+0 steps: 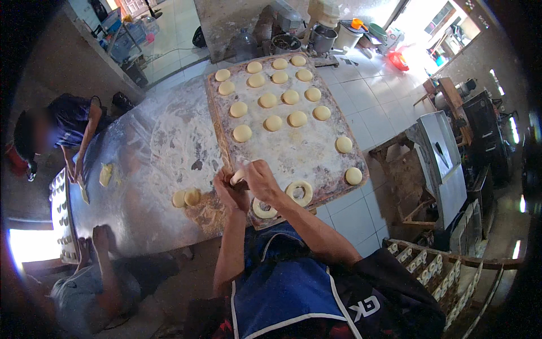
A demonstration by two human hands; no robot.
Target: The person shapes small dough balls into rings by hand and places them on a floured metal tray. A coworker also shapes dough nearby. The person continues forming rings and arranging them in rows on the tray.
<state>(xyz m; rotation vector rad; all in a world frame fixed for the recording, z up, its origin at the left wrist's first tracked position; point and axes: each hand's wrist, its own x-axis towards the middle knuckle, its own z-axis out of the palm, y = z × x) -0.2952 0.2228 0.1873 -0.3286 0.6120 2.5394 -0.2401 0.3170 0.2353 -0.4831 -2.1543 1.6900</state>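
Note:
My left hand [230, 195] and my right hand [261, 179] meet over the near left edge of a floured wooden board [282, 155]. Between their fingers they grip a pale piece of dough [237, 177], partly hidden, that looks like a ring. Close to my right wrist, one dough ring [308, 195] lies on the board. Another dough ring [263, 213] rests at the board's near corner, partly covered by my right forearm. Round dough balls [273, 123] stand in loose rows over the far part of the board, and a dough ball [354, 176] sits by its right edge.
A metal table [135, 198] dusted with flour extends left, with dough pieces [192, 196] near my left hand. Two other people work at its left side, by a tray [63, 217]. Right stand a metal-topped stand [443, 152] and a rack [446, 271]. Pots [323, 38] stand behind.

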